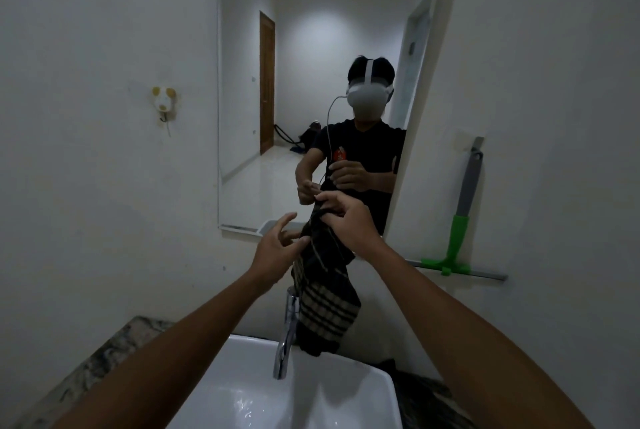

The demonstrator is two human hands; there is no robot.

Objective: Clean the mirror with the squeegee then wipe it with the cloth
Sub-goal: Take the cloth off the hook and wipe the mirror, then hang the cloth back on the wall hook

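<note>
A tall frameless mirror [304, 47] hangs on the white wall above the sink. A dark cloth [323, 300] with pale stripes dangles in front of its lower edge. My right hand [346, 220] pinches the cloth's top. My left hand [277, 252] is beside it with fingers spread, touching the cloth's left edge. A squeegee [459, 220] with a green head and grey handle leans upright against the wall to the right of the mirror, its blade resting on a narrow metal ledge [491, 276].
A chrome tap [287, 335] stands below the cloth over a white square sink [381, 390]. A mottled stone counter [100, 359] runs left of the sink. A small hook [164, 102] is stuck on the wall at left.
</note>
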